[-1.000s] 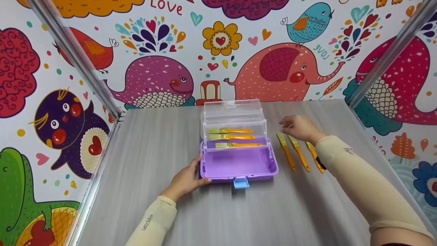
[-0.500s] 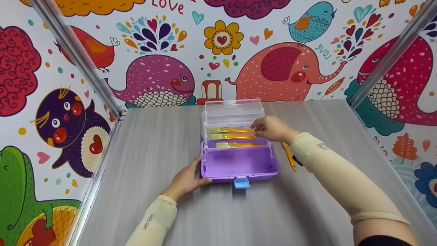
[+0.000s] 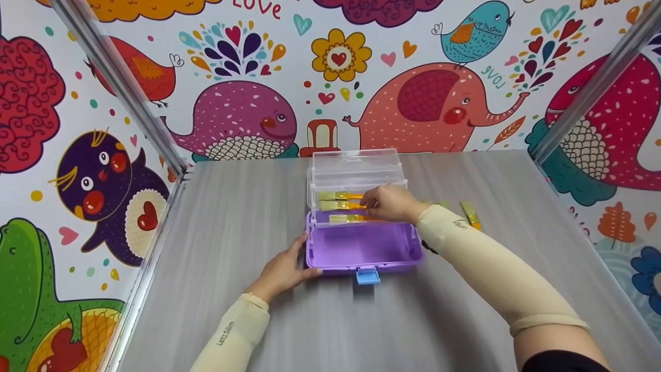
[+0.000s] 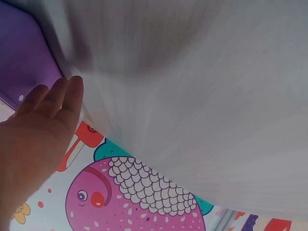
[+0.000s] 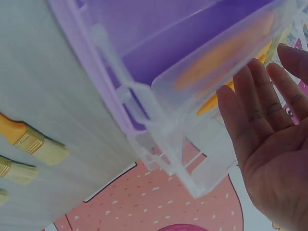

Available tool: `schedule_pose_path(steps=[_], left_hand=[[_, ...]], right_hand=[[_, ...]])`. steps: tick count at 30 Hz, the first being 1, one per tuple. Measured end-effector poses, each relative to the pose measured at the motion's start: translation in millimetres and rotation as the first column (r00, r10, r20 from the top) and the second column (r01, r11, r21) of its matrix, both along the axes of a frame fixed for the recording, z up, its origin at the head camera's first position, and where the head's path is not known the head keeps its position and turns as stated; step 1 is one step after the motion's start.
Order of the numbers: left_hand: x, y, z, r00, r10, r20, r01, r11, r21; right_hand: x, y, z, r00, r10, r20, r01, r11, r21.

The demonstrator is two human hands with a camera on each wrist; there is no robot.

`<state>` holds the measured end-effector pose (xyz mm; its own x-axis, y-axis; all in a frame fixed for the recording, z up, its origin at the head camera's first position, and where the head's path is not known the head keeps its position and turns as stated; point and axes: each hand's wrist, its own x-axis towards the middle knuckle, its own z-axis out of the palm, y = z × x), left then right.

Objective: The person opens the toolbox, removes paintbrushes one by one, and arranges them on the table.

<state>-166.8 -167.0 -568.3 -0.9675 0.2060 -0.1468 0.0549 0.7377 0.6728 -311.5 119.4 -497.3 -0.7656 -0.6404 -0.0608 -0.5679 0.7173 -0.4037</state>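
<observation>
A purple storage box (image 3: 403,267) stands lidless side up on the table, its clear lid (image 3: 356,160) swung back. Three flat paintbrushes with orange handles and pale bristles lie in its raised clear tray (image 3: 323,224): a rear brush (image 3: 330,196), a middle one (image 3: 333,205) and a front one (image 3: 343,219). My right hand (image 3: 391,202) reaches over the tray, fingertips at the brush handles, partly covering them. In the right wrist view its fingers are extended, thumb apart. My left hand (image 3: 284,268) rests at the box's front left corner, thumb at the front, straight fingers along the side.
More paintbrushes lie on the table right of the box; one brush (image 3: 470,214) shows, others are mostly behind the right forearm. A blue latch (image 3: 367,276) hangs open at the box's front. Printed walls and metal posts (image 3: 139,108) border the table.
My right hand has moved left from above the brushes on the table to the brush handles in the tray. The left hand has stayed at the box corner.
</observation>
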Motion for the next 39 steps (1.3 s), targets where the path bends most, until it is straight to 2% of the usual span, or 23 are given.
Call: schedule_pose_path(steps=[14, 29, 35, 39], left_hand=[[-0.7, -1, 0.3, 1.000, -0.014, -0.007, 0.014, 1.000, -0.008], [-0.9, -1, 0.2, 1.000, -0.010, -0.003, 0.010, 1.000, -0.004], [-0.7, -2, 0.5, 1.000, -0.012, -0.006, 0.012, 1.000, -0.004], [-0.3, -1, 1.4, 1.000, -0.009, 0.011, 0.009, 1.000, 0.000]], right_hand=[[-1.0, -8, -7.7, 0.997, -0.001, 0.077, 0.002, 1.000, -0.008], [-7.5, -9, -6.6, 0.988, 0.041, 0.148, -0.041, 0.999, -0.002], [-10.5, -9, -4.2, 0.986, 0.083, 0.145, -0.082, 0.997, -0.015], [-12.1, -8, -3.2, 0.978, 0.097, 0.185, -0.094, 0.995, -0.024]])
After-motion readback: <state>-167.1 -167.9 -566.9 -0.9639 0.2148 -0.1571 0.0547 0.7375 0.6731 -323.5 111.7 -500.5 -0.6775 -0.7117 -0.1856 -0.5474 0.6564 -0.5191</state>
